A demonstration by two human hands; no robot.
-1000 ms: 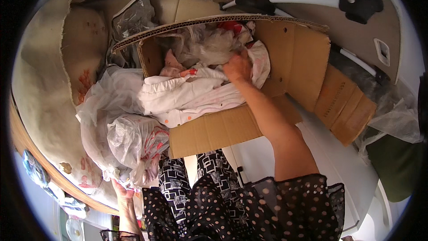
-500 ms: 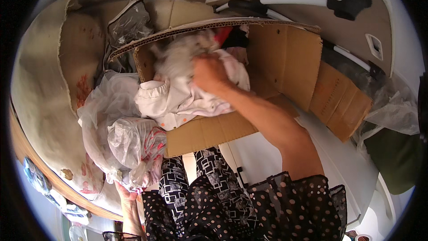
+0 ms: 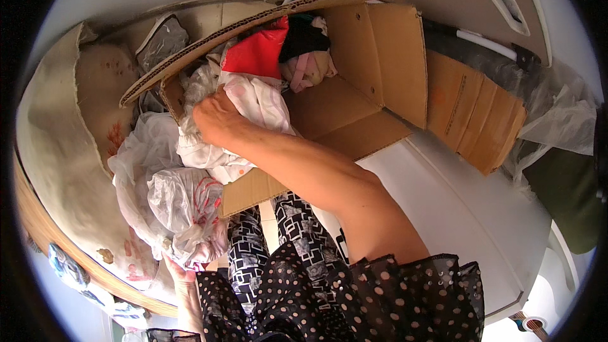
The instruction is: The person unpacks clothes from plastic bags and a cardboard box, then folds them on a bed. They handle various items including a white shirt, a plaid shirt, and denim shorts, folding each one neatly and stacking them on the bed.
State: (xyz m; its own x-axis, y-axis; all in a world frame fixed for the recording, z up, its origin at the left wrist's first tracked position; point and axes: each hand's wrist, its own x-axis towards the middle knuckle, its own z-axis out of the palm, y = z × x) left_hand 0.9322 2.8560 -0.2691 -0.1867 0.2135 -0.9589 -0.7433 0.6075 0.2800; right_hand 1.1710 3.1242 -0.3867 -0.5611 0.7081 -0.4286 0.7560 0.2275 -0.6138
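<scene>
A cardboard box (image 3: 354, 44) stands open in front of me with clothes inside. My right hand (image 3: 216, 117) reaches into its left side, its fingers curled down among a white garment (image 3: 256, 98) and a crumpled clear plastic (image 3: 199, 83). What those fingers grip is hidden. Low on the left, my left hand (image 3: 182, 273) holds the bottom of a translucent white plastic bag (image 3: 142, 152). A second bag with red print (image 3: 174, 196) bulges at its side. Toward the back of the box lie a red cloth (image 3: 256, 47), a black cloth (image 3: 304, 39) and a pinkish bundle (image 3: 310, 71).
A pale padded surface with reddish prints (image 3: 54, 152) curves along the left. Behind the box sits a grey plastic package (image 3: 163, 41). On the right are a folded cardboard piece (image 3: 478, 114), clear plastic sheeting (image 3: 563, 120), a dark green item (image 3: 570, 190) and a white panel (image 3: 456, 215).
My right hand has moved left across the box, toward its left wall. More of the red cloth and the pinkish bundle shows. My left hand still holds the bag; the view has shifted.
</scene>
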